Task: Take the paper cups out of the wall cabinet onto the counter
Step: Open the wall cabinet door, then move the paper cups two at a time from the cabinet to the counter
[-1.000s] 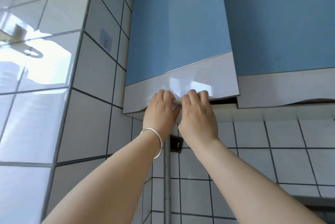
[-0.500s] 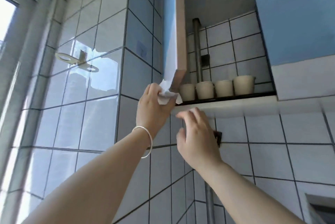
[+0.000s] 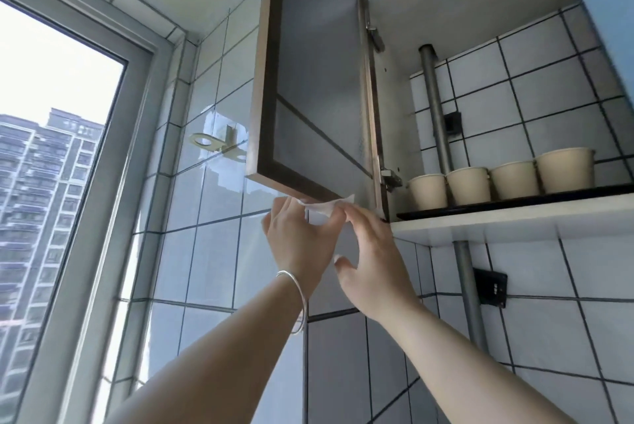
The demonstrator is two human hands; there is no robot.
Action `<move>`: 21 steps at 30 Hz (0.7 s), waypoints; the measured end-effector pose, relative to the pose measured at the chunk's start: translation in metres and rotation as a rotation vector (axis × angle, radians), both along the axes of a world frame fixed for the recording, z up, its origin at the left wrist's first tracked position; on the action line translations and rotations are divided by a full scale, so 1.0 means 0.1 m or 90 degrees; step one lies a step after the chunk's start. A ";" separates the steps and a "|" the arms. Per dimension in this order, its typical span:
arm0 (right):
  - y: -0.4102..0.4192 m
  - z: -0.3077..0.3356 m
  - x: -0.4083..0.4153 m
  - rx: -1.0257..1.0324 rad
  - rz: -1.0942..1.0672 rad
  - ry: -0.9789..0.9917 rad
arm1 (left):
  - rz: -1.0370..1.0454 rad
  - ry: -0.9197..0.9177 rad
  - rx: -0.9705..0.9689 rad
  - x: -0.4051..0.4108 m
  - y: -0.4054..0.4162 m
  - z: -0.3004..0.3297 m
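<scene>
The wall cabinet stands open, its door (image 3: pixel 315 80) swung out to the left. Several beige paper cups (image 3: pixel 468 183) sit in a row on a black liner (image 3: pixel 514 207) on the cabinet's bottom shelf (image 3: pixel 514 226), the rightmost cup (image 3: pixel 564 171) being the largest. My left hand (image 3: pixel 298 242), with a silver bracelet on the wrist, holds a white tissue (image 3: pixel 322 208) against the door's lower edge. My right hand (image 3: pixel 372 262) is just right of it, fingers spread, fingertips at the tissue, left of and below the cups.
A grey pipe (image 3: pixel 435 108) runs up through the cabinet behind the leftmost cup and continues below the shelf. A black wall socket (image 3: pixel 490 287) sits beside it. A metal hook (image 3: pixel 212 144) sticks out of the tiled left wall, next to a window (image 3: pixel 51 156).
The cabinet door went from shut to fully swung out to the left, exposing the cups. My right hand let go of the door edge and now hovers open beside my left hand.
</scene>
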State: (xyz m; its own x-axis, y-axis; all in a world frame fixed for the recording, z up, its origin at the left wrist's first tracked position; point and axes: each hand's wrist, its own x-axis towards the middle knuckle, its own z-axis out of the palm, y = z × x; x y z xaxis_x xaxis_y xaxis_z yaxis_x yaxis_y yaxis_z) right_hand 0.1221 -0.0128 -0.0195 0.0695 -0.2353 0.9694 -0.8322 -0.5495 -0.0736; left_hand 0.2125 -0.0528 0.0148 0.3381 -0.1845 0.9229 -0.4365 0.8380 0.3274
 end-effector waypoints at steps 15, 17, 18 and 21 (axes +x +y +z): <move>-0.16 0.04 0.16 0.000 -0.044 -0.029 | -0.108 0.034 0.042 0.06 0.02 -0.10; -0.09 0.06 0.12 0.022 -0.057 -0.011 | -0.169 0.072 0.053 0.01 0.10 -0.16; -0.05 0.07 0.10 0.027 -0.060 -0.002 | -0.213 0.098 0.067 -0.01 0.14 -0.19; 0.10 0.03 -0.01 0.020 -0.050 0.016 | -0.329 0.194 0.130 -0.15 0.29 -0.30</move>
State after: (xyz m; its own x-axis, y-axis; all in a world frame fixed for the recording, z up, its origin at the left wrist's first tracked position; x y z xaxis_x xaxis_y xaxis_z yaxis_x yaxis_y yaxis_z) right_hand 0.1206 -0.0033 -0.0169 0.0742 -0.2710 0.9597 -0.8747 -0.4799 -0.0679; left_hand 0.1972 -0.0235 -0.0153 0.4003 -0.5568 0.7278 0.1459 0.8228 0.5492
